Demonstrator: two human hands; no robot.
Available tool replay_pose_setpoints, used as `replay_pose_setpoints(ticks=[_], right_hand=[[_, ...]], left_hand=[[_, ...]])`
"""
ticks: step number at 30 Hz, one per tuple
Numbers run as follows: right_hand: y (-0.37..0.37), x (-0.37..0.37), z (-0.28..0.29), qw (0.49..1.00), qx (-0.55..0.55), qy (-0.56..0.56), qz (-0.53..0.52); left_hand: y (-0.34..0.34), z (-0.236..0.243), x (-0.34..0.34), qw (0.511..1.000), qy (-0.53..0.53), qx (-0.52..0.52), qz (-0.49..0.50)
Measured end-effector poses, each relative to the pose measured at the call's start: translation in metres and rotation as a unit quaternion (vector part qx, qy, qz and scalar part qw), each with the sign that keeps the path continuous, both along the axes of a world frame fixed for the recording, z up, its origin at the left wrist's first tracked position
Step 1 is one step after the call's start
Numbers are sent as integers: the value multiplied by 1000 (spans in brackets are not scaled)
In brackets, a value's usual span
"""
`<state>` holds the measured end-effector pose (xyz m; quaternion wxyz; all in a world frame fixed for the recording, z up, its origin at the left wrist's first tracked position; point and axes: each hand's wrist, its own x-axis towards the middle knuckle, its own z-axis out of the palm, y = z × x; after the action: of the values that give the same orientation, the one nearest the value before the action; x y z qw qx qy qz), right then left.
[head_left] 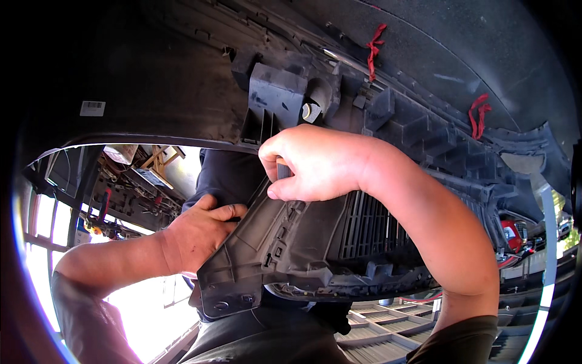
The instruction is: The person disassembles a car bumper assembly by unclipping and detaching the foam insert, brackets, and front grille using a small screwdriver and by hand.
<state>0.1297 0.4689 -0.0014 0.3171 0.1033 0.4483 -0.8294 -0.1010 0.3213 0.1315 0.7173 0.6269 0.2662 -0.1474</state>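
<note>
In front of me is the inner side of a black plastic car bumper [163, 73], with a slatted grille [370, 227] in its lower middle. My left hand [203, 233] is closed on the edge of an angled black plastic end piece [242, 242] beside the grille; some of its fingers are hidden behind that edge. My right hand [321, 161] reaches across from the right, thumb and fingers curled together just below a boxy black bracket [276, 91]. Between them shows a small dark piece with a tan top [282, 168], too covered to name.
Two red ties [375, 51], [479, 115] hang on the bumper's far upper part. A white label [92, 108] is stuck at its left. Past the lower left opening stand a wooden stool-like frame [160, 164] and cluttered parts. A red vehicle light [512, 235] shows at right.
</note>
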Motion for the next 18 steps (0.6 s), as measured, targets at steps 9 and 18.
replay_pose_setpoints(ticks=[9, 18], right_hand=[[54, 103, 68, 768, -146, -128, -610], [-26, 121, 245, 891, -123, -267, -347]], left_hand=[[-3, 5, -3, 997, 6, 38, -60], [18, -2, -3, 998, -40, -11, 42]])
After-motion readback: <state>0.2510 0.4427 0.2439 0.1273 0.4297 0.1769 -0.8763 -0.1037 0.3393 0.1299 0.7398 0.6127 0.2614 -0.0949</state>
